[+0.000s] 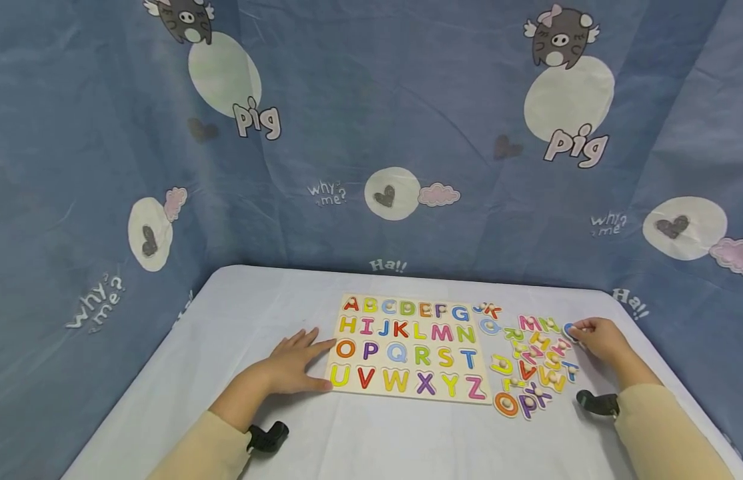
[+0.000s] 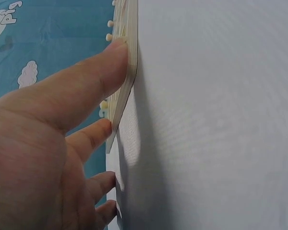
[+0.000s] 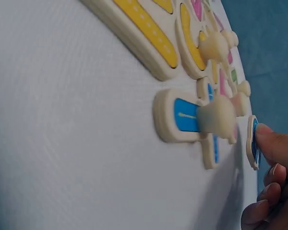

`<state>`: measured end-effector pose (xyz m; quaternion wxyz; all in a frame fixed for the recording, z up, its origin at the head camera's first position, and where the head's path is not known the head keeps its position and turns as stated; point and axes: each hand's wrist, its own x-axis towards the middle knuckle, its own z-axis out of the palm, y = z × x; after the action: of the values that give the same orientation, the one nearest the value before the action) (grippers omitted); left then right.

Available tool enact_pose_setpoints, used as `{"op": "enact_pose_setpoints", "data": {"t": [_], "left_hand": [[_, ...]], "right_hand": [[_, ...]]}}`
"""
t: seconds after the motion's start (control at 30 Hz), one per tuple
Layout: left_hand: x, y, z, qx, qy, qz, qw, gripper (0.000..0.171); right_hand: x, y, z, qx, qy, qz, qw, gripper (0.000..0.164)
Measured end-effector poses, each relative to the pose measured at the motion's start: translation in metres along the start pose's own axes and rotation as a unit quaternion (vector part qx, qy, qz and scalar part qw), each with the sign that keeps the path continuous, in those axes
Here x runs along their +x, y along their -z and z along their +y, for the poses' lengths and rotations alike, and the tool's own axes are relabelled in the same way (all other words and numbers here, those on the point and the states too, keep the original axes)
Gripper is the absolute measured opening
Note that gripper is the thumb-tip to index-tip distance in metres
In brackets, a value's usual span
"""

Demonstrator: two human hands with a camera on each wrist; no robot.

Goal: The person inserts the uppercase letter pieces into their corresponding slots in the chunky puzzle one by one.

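Note:
A wooden alphabet board [image 1: 409, 393] lies on the white table. Knobs stand on several letters of its top row. At the board's left edge, my left hand [image 1: 296, 363] rests with spread fingers; the thumb [image 2: 103, 67] presses the near corner area and the index finger touches the side. Over to the right, my right hand [image 1: 602, 340] pinches a blue letter puzzle piece [image 3: 253, 141] between thumb and fingers, its letter mostly hidden. Just nearer lies a blue T piece [image 1: 570, 371], with its knob [image 3: 218, 116] upward.
Loose knobbed letter pieces lie in a cluster between board and right hand, among them an orange O [image 1: 506, 405], a purple P [image 1: 527, 404] and a red V [image 1: 526, 370]. Blue printed cloth [image 1: 323, 133] hangs behind and beside the table [image 1: 407, 447].

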<state>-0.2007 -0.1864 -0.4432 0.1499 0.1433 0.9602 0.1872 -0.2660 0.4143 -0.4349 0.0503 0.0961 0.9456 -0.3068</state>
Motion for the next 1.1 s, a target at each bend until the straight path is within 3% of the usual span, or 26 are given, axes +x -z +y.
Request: {"op": "enact_pose_setpoints", "data": {"t": [0.2,0.43,0.7,1.1], "left_hand": [[-0.001,0.000,0.001,-0.001,-0.005,0.001,1.0000,0.093],[-0.002,0.000,0.000,0.000,-0.008,0.002,1.0000,0.093],[0.000,0.000,-0.002,-0.002,-0.015,0.000,0.9999,0.095],[0.001,-0.001,-0.002,0.005,-0.013,0.003,0.9999,0.093]], "right_hand": [[-0.008,0.004,-0.010,-0.006,0.021,-0.001,1.000,0.036],[-0.017,0.001,-0.037,0.005,0.039,-0.014,0.999,0.038],[-0.028,-0.004,-0.075,0.003,0.108,-0.036,0.994,0.036],[-0.019,-0.032,-0.130,-0.001,0.166,-0.076,0.983,0.023]]}}
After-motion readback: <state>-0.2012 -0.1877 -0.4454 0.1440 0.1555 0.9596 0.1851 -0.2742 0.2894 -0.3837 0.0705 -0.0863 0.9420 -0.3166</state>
